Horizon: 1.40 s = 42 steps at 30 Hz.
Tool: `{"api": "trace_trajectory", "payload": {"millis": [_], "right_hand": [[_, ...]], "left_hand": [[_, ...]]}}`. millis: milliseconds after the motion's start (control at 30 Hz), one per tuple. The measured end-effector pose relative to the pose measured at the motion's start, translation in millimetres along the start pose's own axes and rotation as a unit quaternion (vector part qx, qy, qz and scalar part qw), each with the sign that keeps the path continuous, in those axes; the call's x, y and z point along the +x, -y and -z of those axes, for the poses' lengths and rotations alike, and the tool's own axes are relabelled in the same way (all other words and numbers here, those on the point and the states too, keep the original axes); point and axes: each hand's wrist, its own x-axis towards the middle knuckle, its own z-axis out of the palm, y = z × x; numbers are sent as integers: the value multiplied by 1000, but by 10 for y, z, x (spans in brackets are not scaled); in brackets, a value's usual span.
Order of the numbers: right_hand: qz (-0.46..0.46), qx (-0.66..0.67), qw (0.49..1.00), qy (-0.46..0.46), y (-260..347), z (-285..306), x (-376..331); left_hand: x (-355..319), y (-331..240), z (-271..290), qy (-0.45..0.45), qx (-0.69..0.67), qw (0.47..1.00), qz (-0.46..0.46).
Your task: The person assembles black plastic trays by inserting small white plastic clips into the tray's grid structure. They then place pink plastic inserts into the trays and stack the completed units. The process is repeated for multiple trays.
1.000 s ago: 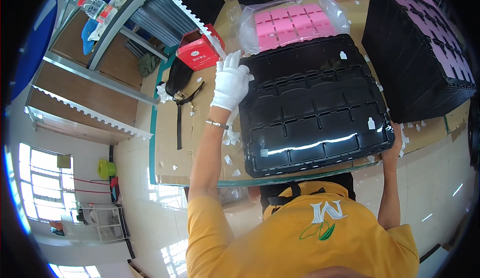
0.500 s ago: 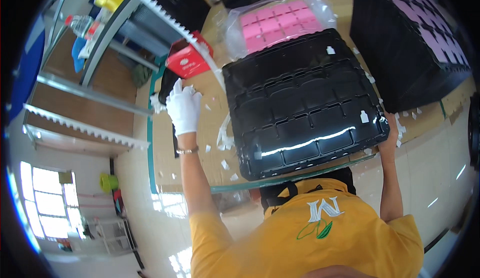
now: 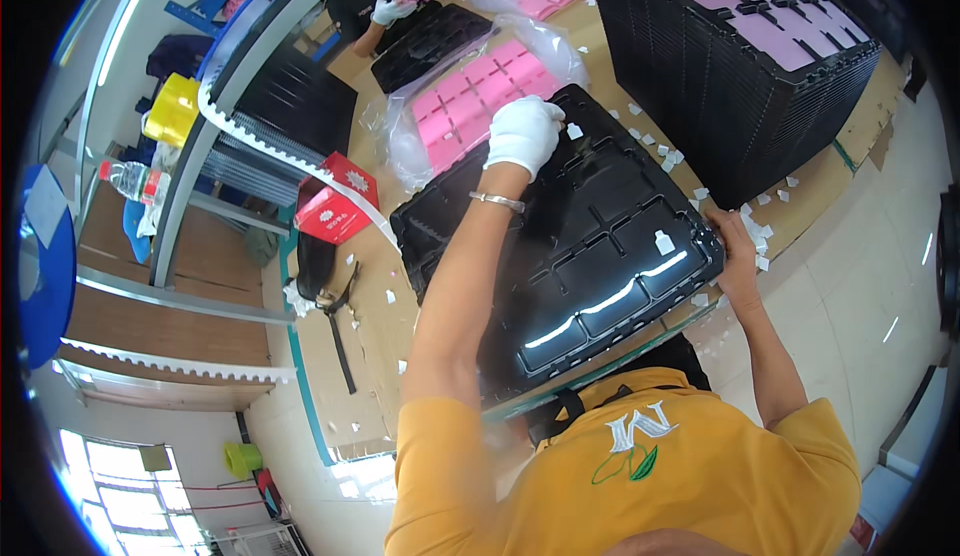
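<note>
Left of the black tray (image 3: 585, 246): window (image 3: 110, 501), shelf frame (image 3: 182, 191), red box (image 3: 340, 211). The tray lies on the cardboard-covered table (image 3: 375, 356), left hand (image 3: 525, 136) bunched over its far edge, right hand (image 3: 737, 256) at its right corner; whether fingers clamp it, I cannot tell. Right of it: white scraps (image 3: 758, 234), stacked trays (image 3: 700, 106).

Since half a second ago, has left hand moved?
Yes: against the red box, the left hand moved right and forward, to the far edge of the black tray.
</note>
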Motion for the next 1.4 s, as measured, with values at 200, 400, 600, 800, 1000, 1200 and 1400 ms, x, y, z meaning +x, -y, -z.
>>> {"api": "trace_trajectory", "payload": {"millis": [200, 400, 600, 800, 1000, 1200, 1400], "right_hand": [[-22, 30, 999, -9, -31, -17, -23], [-23, 37, 999, -11, 25, 15, -6], [-18, 33, 999, -11, -1, 10, 2], [-23, 29, 999, -4, 20, 26, 2], [-15, 25, 999, -26, -115, -34, -55], [-39, 41, 998, -6, -50, -24, -51], [-46, 41, 998, 12, -122, -2, -63]], "left_hand": [[143, -299, -27, 66, 118, 990, 26], [136, -348, 51, 83, 45, 994, 48], [32, -398, 27, 35, 56, 997, 37], [-79, -390, -136, 4, 95, 995, -10], [91, -308, -158, -33, 59, 997, -33], [54, -302, -144, 2, 78, 997, -9], [87, -341, -186, -11, 70, 998, -2]]}}
